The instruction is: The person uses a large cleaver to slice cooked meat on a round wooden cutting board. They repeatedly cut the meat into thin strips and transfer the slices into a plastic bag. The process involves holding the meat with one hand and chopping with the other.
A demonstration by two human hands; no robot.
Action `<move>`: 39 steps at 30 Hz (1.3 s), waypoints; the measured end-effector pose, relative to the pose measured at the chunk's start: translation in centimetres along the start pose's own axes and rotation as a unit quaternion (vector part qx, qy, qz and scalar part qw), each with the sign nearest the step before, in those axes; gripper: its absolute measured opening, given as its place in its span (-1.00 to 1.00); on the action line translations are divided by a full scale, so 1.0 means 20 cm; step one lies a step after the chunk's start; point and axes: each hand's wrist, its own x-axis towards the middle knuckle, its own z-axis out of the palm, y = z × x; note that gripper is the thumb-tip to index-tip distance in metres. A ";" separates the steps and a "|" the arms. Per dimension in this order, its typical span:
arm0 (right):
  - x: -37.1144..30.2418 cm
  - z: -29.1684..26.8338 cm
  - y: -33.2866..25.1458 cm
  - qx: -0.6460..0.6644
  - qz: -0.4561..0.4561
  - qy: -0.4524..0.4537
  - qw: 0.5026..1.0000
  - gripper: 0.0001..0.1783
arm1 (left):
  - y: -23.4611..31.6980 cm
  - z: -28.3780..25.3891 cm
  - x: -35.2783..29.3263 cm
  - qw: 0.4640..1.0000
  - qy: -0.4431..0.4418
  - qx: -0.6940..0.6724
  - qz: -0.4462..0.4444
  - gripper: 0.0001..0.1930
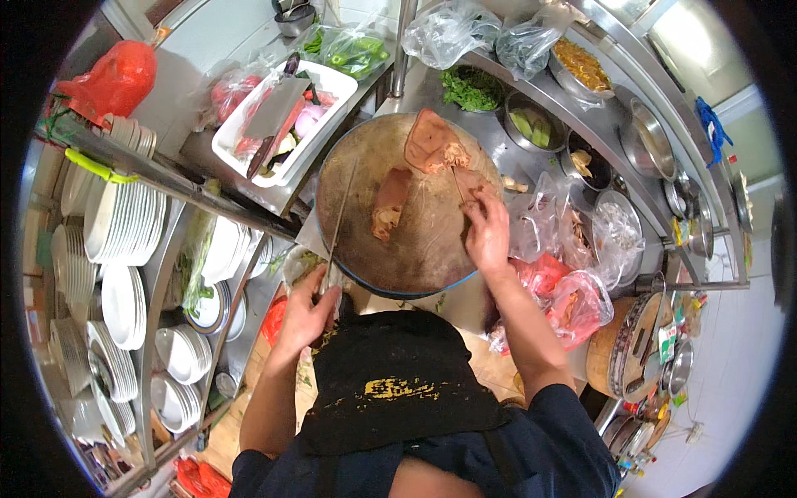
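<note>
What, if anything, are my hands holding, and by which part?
Your left hand grips a knife, seen edge-on, by its near, handle end. Your right hand touches a brown meat piece; whether it grips it cannot be told.

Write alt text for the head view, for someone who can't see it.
The person's left hand holds a knife at the left side of a round chopping board, while the right hand touches one of several brown meat pieces on it. Stacked white plates stand at left, metal bowls at right.
</note>
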 end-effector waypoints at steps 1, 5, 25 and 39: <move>-0.01 0.01 -0.08 -0.017 -0.012 0.010 1.000 -0.57 | 0.01 -0.01 -0.02 0.995 -0.024 -0.073 -0.059 -0.47; 0.03 0.19 -0.56 0.149 0.042 -0.045 0.987 -0.46 | -0.08 -0.14 0.05 0.993 -0.094 -0.042 -0.053 -0.48; -0.12 0.27 -0.68 0.171 0.077 -0.072 0.980 -0.68 | -0.07 -0.08 0.25 0.840 -0.026 0.470 0.272 -0.40; -0.14 0.33 -0.65 0.178 0.050 0.004 0.983 -0.69 | 0.03 0.13 0.46 0.852 -0.036 0.469 0.229 -0.37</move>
